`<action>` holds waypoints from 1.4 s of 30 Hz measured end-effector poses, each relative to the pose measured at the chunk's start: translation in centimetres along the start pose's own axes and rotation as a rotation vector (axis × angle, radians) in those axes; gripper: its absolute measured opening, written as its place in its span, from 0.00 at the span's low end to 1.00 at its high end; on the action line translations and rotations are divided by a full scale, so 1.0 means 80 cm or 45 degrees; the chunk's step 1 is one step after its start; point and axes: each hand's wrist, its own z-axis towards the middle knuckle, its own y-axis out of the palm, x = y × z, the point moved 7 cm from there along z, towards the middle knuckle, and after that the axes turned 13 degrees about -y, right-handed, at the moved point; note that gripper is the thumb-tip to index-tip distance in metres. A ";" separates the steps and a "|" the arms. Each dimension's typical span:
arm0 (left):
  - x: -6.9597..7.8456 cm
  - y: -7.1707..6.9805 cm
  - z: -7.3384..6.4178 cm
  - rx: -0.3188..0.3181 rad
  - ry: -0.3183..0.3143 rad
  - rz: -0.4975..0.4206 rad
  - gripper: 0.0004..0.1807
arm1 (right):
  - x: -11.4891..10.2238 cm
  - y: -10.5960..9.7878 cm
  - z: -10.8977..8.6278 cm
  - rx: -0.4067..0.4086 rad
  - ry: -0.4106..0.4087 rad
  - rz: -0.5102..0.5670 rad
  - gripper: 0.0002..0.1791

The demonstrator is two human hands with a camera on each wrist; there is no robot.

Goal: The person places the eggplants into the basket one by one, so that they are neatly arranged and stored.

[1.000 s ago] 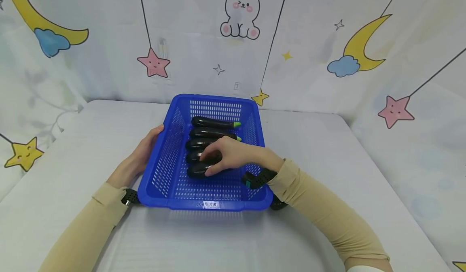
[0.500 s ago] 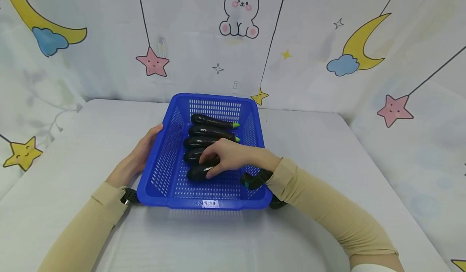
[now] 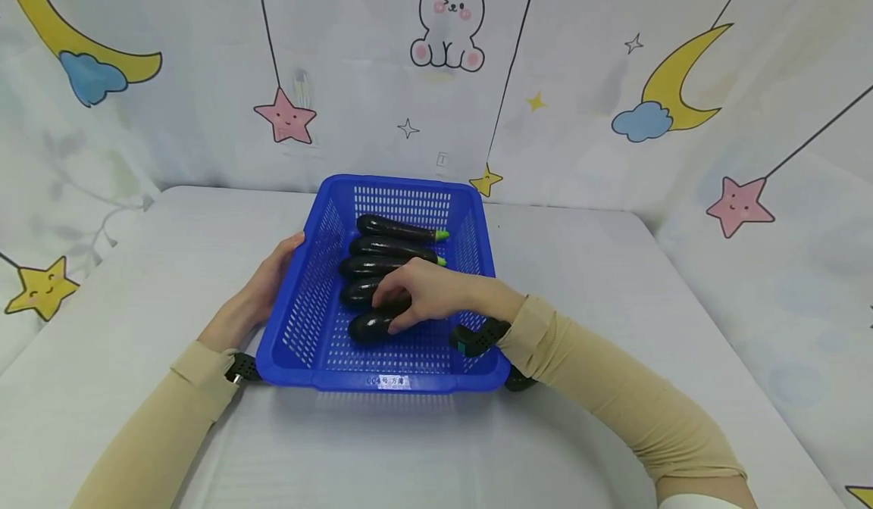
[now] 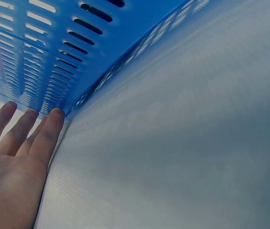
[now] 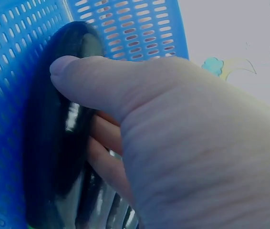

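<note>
A blue plastic basket (image 3: 280,342) with slotted walls stands in the middle of the head view. Several dark, glossy eggplants lie side by side in it, among them a rear eggplant (image 3: 395,227) with a green stem end. My right hand (image 3: 436,289) reaches over the right rim and grips the nearest eggplant (image 3: 368,329), thumb on the near side and fingers on the far side. In the right wrist view that eggplant (image 5: 44,138) runs under the thumb. My left hand (image 3: 269,278) rests against the basket's left outer side; the left wrist view shows its fingers (image 4: 46,138) fairly straight.
A white-covered table (image 3: 586,266) carries the basket. Behind it hangs a white cloth (image 3: 559,62) printed with moons, stars and a rabbit. A dark object (image 3: 520,379) is partly hidden beside the basket's near right corner, under my right wrist.
The nearest eggplant's rounded end has swung slightly toward me. The eggplants behind it have shifted a little left. My left hand and the basket have barely moved.
</note>
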 end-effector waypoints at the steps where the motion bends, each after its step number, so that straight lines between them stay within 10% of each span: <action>1: 0.000 0.000 0.000 0.003 -0.004 0.006 0.44 | 0.000 -0.001 0.000 0.008 -0.004 0.003 0.19; 42: 0.000 0.004 -0.004 -0.005 -0.010 0.003 0.43 | -0.002 -0.022 -0.008 0.234 -0.003 0.201 0.17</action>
